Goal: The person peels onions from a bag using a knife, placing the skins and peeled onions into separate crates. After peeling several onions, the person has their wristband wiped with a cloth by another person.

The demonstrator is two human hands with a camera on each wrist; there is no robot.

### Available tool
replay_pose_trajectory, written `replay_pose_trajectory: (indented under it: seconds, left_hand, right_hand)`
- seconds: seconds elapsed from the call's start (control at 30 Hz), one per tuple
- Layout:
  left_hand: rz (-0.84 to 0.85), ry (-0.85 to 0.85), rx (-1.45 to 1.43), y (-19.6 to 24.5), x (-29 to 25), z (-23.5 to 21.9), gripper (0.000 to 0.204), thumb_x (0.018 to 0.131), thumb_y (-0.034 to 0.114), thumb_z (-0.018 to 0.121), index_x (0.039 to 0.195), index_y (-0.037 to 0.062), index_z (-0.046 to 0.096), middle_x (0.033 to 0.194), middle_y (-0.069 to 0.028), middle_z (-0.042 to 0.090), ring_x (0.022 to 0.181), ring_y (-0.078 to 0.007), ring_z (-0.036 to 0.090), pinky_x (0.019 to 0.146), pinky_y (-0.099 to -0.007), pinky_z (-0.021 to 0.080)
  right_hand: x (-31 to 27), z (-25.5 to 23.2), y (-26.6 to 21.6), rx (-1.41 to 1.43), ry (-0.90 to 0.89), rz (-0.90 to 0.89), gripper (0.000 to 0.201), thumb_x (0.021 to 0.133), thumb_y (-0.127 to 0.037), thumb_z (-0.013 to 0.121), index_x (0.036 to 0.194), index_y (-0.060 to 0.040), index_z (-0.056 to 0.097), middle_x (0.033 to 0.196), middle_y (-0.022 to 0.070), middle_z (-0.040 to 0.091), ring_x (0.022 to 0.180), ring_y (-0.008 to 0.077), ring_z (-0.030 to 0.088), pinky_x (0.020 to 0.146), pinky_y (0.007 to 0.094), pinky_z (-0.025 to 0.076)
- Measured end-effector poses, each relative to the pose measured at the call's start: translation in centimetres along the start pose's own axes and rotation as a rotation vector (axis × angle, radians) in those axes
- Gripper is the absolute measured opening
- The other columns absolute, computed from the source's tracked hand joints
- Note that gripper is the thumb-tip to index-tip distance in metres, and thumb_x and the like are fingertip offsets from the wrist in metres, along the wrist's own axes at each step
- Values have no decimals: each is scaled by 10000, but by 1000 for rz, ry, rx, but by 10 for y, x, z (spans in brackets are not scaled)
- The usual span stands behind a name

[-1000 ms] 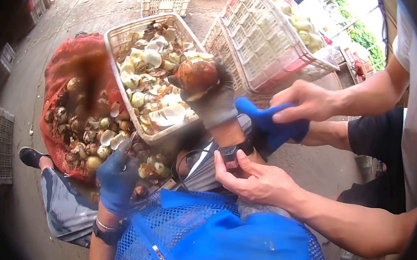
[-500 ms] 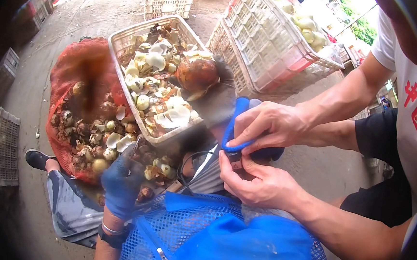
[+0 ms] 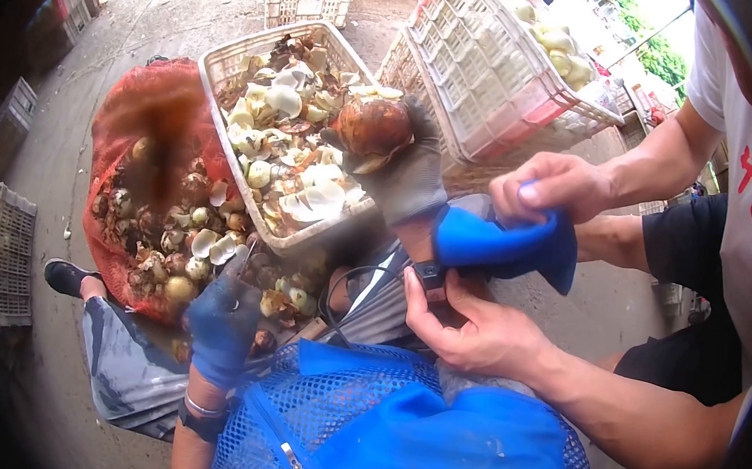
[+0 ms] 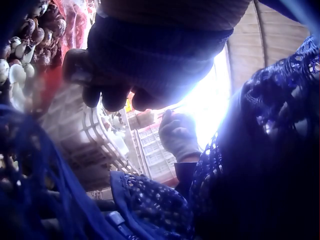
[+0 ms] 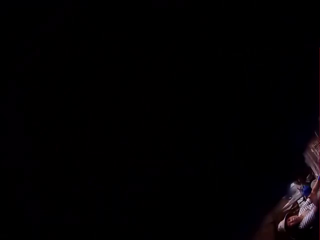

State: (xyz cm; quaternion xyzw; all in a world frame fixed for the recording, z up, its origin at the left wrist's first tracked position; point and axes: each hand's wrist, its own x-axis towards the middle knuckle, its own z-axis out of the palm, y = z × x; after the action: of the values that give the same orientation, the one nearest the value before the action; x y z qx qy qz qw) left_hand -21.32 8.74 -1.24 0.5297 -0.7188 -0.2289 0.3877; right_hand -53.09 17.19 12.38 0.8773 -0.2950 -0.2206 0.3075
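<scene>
My right hand [image 3: 410,180], in a grey glove, holds a large brown-skinned onion [image 3: 375,130] over the crate of peelings. My left hand [image 3: 223,328], in a blue glove, is curled round a thin metal blade [image 3: 248,252] that points up from the fist; its handle is hidden. Another person's lower hand [image 3: 491,330] holds the small black camera [image 3: 430,277] on my right wrist. Their upper hand [image 3: 553,190] pinches a blue cloth cuff [image 3: 502,239] beside that wrist. Most of the right wrist view is black.
A white crate [image 3: 218,119] of onion peelings stands before me. At its left, a red mesh sack [image 3: 104,189] lies open with onions spilling out. Stacked crates [image 3: 483,76] with pale peeled onions stand at the right. A black cable [image 3: 333,292] loops near my lap.
The other person's upper hand has drawn the blue cuff back from the camera, up and to the right. My right hand still holds the onion, and my left hand has barely moved.
</scene>
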Motion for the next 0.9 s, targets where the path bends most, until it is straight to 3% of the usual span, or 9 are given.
replay_pose_trajectory:
  seconds: [0.03,0.1,0.23,0.33,0.4,0.53,0.6,0.83,0.9]
  left_hand:
    - [-12,-1,-27,-2,-1,2,494,849,-23,678,1335,52,720,799,-77,706,669,-128,654,660,-306,552]
    - [-24,-1,-55,-2,-2,2,500,854,-27,674,1347,46,713,819,-74,719,689,-115,662,676,-296,559]
    - [-82,-44,-56,-6,-5,1,527,861,-29,666,1383,39,689,851,-74,735,725,-98,675,708,-279,568]
    - [-93,-61,-32,-7,-6,0,532,861,-29,662,1389,37,684,856,-75,737,727,-99,678,710,-275,569]
    - [-88,-67,-19,-7,-5,0,528,861,-29,661,1384,35,687,859,-76,738,730,-100,680,710,-274,569]
    - [-62,-74,16,-3,-2,-2,516,861,-24,662,1373,33,693,855,-75,735,705,-102,662,692,-277,562]
    - [-67,-83,24,-1,-1,-2,513,860,-23,664,1369,32,695,854,-75,735,695,-102,655,685,-279,559]
    - [-89,-102,-29,-3,-3,0,515,863,-27,678,1375,30,688,863,-79,740,727,-104,666,711,-286,567]
    - [-88,-107,-14,-2,-2,-1,520,864,-27,682,1381,30,684,869,-81,743,742,-105,675,722,-285,571]
  right_hand:
    - [1,0,1,1,-1,-1,347,900,-146,620,1215,-17,688,1142,61,692,1090,215,684,964,366,584]
    - [5,1,5,-390,45,-184,345,916,-175,597,1230,-69,693,1170,17,678,1112,204,686,984,363,579]
    - [11,-14,15,-305,37,-141,342,920,-192,595,1226,-75,694,1170,-6,672,1133,187,683,1003,336,571]
    - [10,-8,8,-115,44,-40,319,910,-132,630,1210,-43,690,1177,27,665,1134,195,676,1017,323,563]
    - [14,-2,6,-569,35,-234,469,763,68,721,1231,50,698,1209,125,685,1202,242,659,1050,345,547]
    - [17,-7,20,-762,28,-418,492,719,96,726,1207,43,718,1182,128,716,1157,255,688,1059,377,545]
    - [23,-20,31,-794,-13,-601,342,911,-69,692,1231,50,665,1180,141,708,1087,238,696,1003,346,584]
    - [10,13,9,-627,10,-484,294,991,-162,607,1194,26,706,1200,179,729,1079,288,734,961,434,623]
    - [14,2,16,-826,13,-613,327,1020,-178,558,1236,36,677,1203,216,721,1105,335,726,978,473,615]
